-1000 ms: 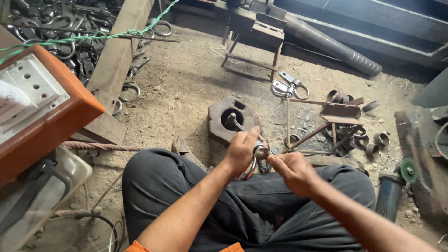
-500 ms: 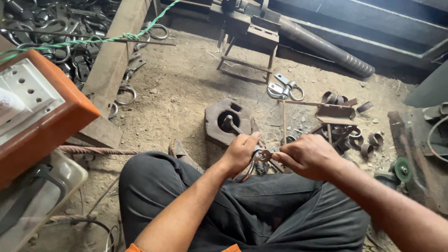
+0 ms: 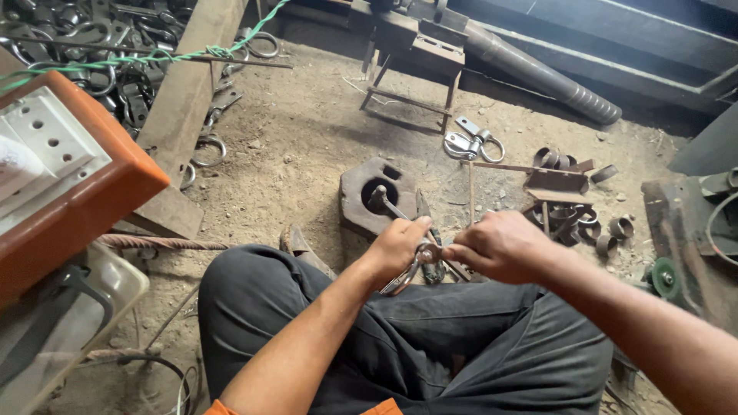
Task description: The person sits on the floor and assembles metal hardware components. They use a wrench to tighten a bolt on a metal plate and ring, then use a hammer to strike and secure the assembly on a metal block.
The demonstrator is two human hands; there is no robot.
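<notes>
My left hand grips a small metal ring fitting whose curved loop hangs below my fist over my dark trousers. My right hand is closed on the other end of the same fitting, fingertips pinching at its small round head. Both hands meet just in front of a rusty steel block with a round hole, where a metal rod leans in the hole.
An orange and white machine case stands at left. A wooden beam and a pile of metal rings lie upper left. Short pipe rings and a shackle lie on the dirt floor right; a small steel stand is behind.
My right hand has moved up and left to meet the left hand on the fitting. The view has shifted slightly downward.
</notes>
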